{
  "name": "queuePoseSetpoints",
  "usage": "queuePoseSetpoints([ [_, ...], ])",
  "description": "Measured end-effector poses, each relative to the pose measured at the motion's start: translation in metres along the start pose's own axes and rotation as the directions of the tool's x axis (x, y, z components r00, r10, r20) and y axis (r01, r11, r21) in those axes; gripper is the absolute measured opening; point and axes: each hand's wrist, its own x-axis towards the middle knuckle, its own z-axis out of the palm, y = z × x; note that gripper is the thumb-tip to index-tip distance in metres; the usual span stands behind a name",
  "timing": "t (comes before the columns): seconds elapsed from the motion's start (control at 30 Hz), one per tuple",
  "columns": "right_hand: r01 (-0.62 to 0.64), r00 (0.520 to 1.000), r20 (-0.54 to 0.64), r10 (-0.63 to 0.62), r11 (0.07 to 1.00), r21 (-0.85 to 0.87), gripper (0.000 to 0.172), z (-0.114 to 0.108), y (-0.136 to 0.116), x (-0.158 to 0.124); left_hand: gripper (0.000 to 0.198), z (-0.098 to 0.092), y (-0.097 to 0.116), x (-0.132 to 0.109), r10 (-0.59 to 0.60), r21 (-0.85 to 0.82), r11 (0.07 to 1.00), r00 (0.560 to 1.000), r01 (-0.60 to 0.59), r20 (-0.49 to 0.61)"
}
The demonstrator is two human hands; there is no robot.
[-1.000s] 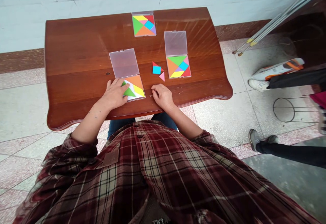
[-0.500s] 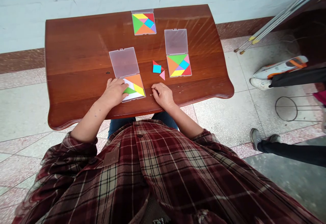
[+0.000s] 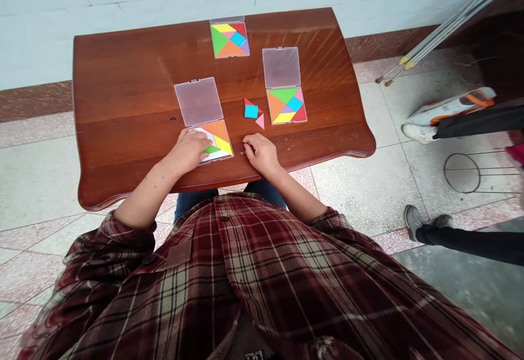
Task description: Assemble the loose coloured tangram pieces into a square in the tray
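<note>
Left hand: my left hand lies flat, fingers spread and gripping nothing, over the left part of the near tangram tray; my fingertips rest on the green triangle inside it.
Right hand: my right hand sits on the wooden table just right of that tray, fingers curled loosely inward; whether anything small is pinched under them I cannot tell from this angle.
Near tray: it lies by the table's front edge with orange, yellow and green pieces in it, part of its white floor bare, and its clear lid open flat behind.
Loose pieces: a blue square, a red triangle and a pink triangle lie between the near tray and the filled tray to the right.
Far tray: another filled set sits at the far edge.
</note>
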Motion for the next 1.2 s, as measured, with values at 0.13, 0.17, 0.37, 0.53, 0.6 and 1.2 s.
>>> queuePoseSetpoints([
  [0.13,0.007,1.0,-0.023,-0.007,1.0,0.008,0.022,0.002,0.002,0.0,0.026,0.003,0.002,-0.002,0.039,0.006,0.999,0.999,-0.039,-0.006],
  [0.17,0.009,1.0,-0.025,-0.009,1.0,0.011,0.022,0.002,0.002,0.0,0.027,0.004,0.003,-0.003,0.05,0.007,0.999,0.999,-0.05,-0.016],
  [0.37,-0.011,1.0,-0.015,0.012,1.0,0.01,0.021,0.003,0.002,0.0,0.027,0.008,0.007,-0.004,0.074,-0.009,0.997,0.995,-0.075,-0.073],
  [0.53,-0.02,1.0,0.0,0.02,1.0,0.005,0.022,0.001,-0.001,0.0,0.034,0.01,-0.004,-0.003,0.127,-0.144,0.978,0.981,-0.148,-0.147],
  [0.6,-0.02,1.0,0.001,0.02,1.0,-0.001,0.021,0.001,0.0,0.0,0.039,0.01,-0.014,-0.006,0.1,-0.178,0.974,0.968,-0.143,-0.23],
  [1.2,-0.02,1.0,-0.021,0.019,1.0,-0.008,0.022,0.003,0.002,0.0,0.035,0.003,-0.016,-0.028,0.017,-0.076,0.997,0.998,-0.022,-0.067],
])
